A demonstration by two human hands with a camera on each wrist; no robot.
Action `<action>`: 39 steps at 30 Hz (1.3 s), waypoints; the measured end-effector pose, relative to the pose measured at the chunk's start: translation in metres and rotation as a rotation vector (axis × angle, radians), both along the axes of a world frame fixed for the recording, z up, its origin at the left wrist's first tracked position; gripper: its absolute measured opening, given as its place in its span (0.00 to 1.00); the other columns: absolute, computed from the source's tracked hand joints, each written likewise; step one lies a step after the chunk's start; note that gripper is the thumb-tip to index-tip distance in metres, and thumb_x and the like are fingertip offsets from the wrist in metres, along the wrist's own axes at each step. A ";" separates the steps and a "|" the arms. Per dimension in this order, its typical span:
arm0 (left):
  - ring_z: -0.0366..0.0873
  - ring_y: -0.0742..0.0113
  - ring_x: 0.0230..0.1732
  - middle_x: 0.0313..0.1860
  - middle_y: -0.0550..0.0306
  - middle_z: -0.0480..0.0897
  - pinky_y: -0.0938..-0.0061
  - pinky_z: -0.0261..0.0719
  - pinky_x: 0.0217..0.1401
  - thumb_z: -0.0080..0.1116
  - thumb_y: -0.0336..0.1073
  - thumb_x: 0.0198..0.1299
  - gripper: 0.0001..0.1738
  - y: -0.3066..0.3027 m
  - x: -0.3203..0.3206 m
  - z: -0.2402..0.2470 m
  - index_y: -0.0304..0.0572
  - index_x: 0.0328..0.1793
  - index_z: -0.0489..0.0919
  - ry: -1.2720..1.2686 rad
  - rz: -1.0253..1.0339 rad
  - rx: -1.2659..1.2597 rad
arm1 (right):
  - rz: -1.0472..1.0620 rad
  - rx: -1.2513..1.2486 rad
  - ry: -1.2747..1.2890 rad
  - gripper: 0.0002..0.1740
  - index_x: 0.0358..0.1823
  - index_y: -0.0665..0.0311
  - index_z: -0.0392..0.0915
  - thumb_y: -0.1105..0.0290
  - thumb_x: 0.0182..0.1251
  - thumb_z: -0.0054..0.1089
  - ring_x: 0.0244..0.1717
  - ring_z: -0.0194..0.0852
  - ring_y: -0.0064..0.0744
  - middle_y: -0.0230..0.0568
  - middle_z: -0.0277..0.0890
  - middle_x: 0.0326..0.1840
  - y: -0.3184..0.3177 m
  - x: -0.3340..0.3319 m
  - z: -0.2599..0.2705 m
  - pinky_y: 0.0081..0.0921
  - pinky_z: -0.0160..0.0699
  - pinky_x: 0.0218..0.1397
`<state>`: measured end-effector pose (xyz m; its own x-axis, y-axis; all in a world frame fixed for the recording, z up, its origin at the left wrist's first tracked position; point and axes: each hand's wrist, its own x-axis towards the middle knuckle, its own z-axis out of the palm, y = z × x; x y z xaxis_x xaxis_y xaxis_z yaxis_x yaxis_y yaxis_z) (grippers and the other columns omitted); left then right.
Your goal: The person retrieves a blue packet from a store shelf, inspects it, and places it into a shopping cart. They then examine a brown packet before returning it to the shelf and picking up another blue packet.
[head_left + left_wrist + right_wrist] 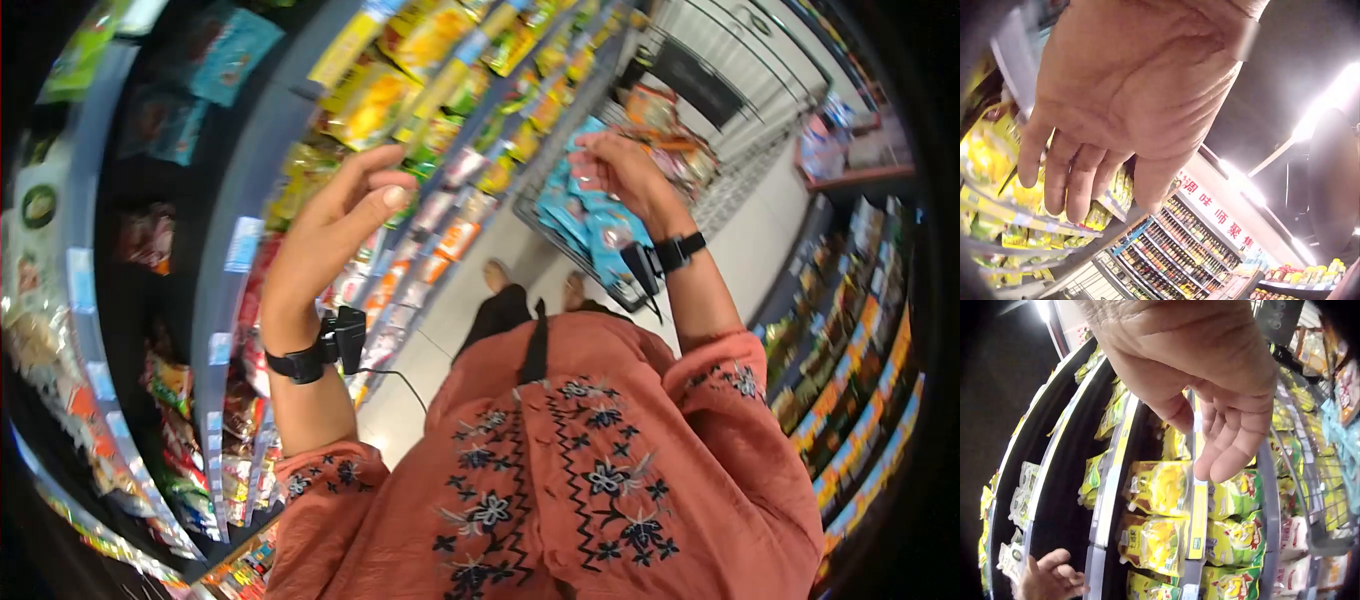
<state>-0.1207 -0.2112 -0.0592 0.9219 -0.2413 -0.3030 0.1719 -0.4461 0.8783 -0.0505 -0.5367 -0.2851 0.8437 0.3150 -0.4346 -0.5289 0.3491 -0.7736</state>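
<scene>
I stand in a shop aisle with both hands raised. My left hand [385, 185] is up in front of the snack shelves [250, 150], fingers loosely curled, holding nothing; the left wrist view shows its bare palm and hanging fingers [1054, 187]. My right hand [597, 165] hovers over a wire shopping cart [540, 228] that carries blue packets [585, 225]. In the right wrist view that hand [1222, 447] is relaxed and empty, above yellow snack packets [1160, 487] on the shelf. My left hand [1050, 575] also shows at the bottom left there.
Shelves of yellow, green and red packets [440, 100] line the left of the aisle. More stocked shelves [850, 400] run along the right. Bottle racks [1185, 250] stand beyond. Pale floor [740, 250] lies between, with my feet [495, 275] beside the cart.
</scene>
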 end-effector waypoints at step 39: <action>0.78 0.73 0.47 0.47 0.61 0.81 0.75 0.77 0.51 0.56 0.49 0.69 0.25 -0.027 -0.069 -0.211 0.37 0.63 0.74 0.295 0.101 -0.188 | 0.824 -1.373 -0.891 0.25 0.52 0.54 0.84 0.44 0.67 0.56 0.47 0.83 0.48 0.51 0.85 0.44 -0.103 -0.054 -0.222 0.41 0.77 0.54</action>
<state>-0.1898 -0.2382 -0.2697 0.8236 -0.2300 -0.5184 0.4650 -0.2494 0.8495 -0.1043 -0.6396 -0.5075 0.7740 0.5707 -0.2743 0.4630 -0.8056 -0.3696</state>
